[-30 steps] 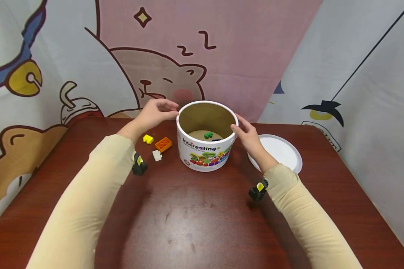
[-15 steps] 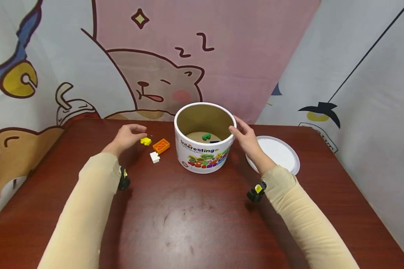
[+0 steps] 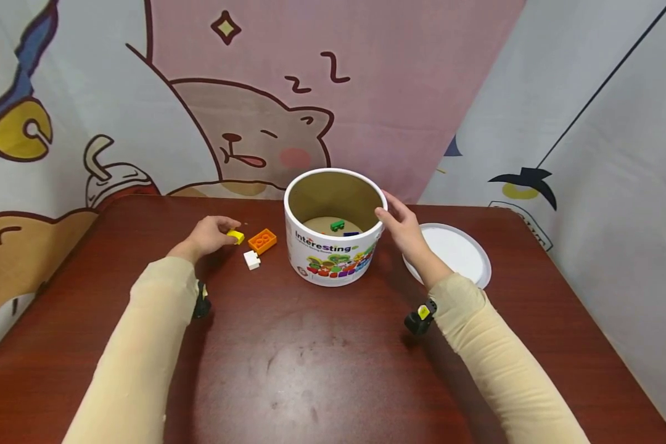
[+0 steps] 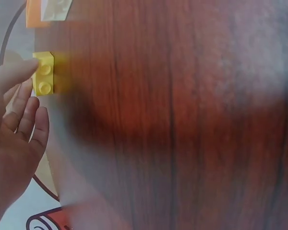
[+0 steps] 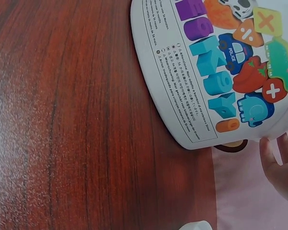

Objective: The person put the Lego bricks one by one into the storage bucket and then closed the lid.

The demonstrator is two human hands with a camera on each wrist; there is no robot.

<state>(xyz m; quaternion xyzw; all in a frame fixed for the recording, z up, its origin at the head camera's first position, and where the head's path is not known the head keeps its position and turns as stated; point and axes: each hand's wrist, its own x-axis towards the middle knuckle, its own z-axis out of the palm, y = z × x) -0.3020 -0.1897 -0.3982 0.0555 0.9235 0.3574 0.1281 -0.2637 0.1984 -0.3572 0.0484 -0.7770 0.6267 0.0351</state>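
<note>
Yellow brick [image 3: 236,236] sits left of centre in the head view, on or barely above the surface [image 3: 316,357]; which of the two cannot be told. It looks like hard plastic, so it should be light, stiff, tough and a little slick; being small, it is best taken by opposite sides, clear of the studs that show in the left wrist view. The left hand [image 3: 208,234] pinches it between thumb and fingertip, the other fingers loosely bent. Just right of it lie the white brick [image 3: 251,260] and, higher in the frame, the orange brick [image 3: 263,241]. Mid-frame stands the bucket [image 3: 333,264], upright and uncovered, with a green brick [image 3: 337,226] and a partly hidden dark blue piece [image 3: 351,234] inside. At its right side the right hand [image 3: 405,231] holds the rim, thumb over the edge, fingers along the outside. Farthest right, the lid [image 3: 456,250] lies partly behind that arm.
</note>
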